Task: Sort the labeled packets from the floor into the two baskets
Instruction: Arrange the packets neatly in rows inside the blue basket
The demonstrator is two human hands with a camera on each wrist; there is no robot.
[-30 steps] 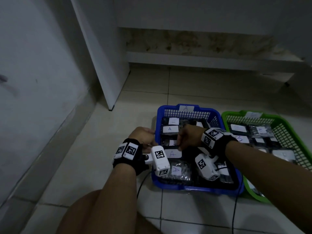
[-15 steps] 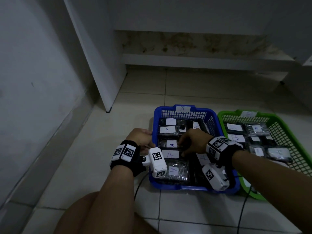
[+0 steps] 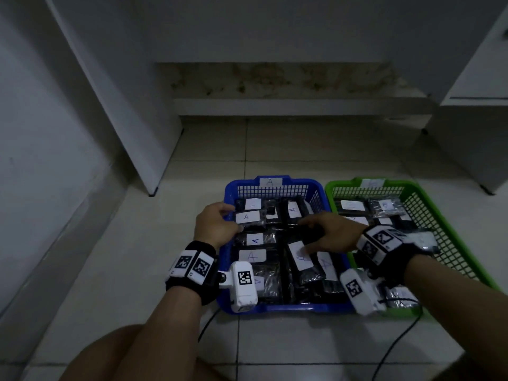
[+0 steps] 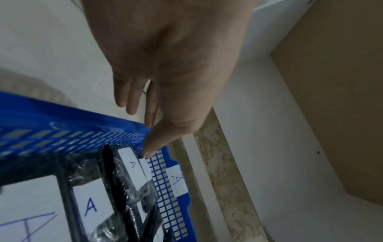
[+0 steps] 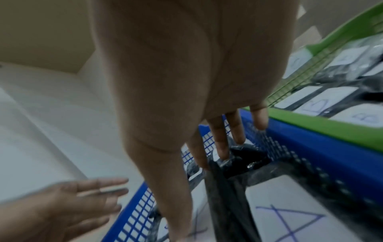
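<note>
The blue basket marked A holds several black packets with white A labels. Touching its right side, the green basket holds several labeled packets. My left hand is at the blue basket's left rim with its fingers straight. In the left wrist view, that hand has its thumb tip touching a packet's edge. My right hand reaches over the middle of the blue basket. Its straight fingertips touch a dark packet. Neither hand holds anything.
A white wall rises on the left and a white panel stands behind the left hand. A stained step runs along the back, with white furniture at the right. Cables lie on the tiled floor, and my knee is at the bottom.
My right hand has moved right, from the packets near the left hand to the basket's middle, and its fingers have straightened. The left hand stayed at the left rim and opened.
</note>
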